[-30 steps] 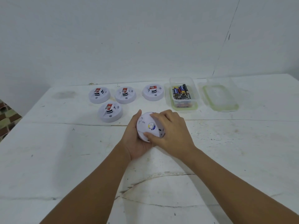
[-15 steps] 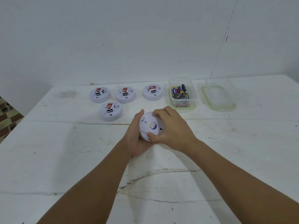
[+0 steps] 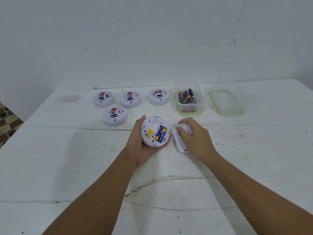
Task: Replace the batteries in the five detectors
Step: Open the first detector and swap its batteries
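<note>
While the left hand (image 3: pixel 144 146) cradles the opened smoke detector (image 3: pixel 155 131) above mid-desk, the right hand (image 3: pixel 193 138) grips its removed cover (image 3: pixel 180 141). The light, rigid plastic shell is probably best held by its rim; its batteries (image 3: pixel 160 133) look slick and should lift out by their ends.

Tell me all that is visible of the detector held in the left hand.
The held detector is a round white disc that looks like plastic, turned underside up and tilted toward the camera. Its back cover is off: two blue and yellow batteries lie side by side beside a yellow label. The left hand cups it above the table.
</note>
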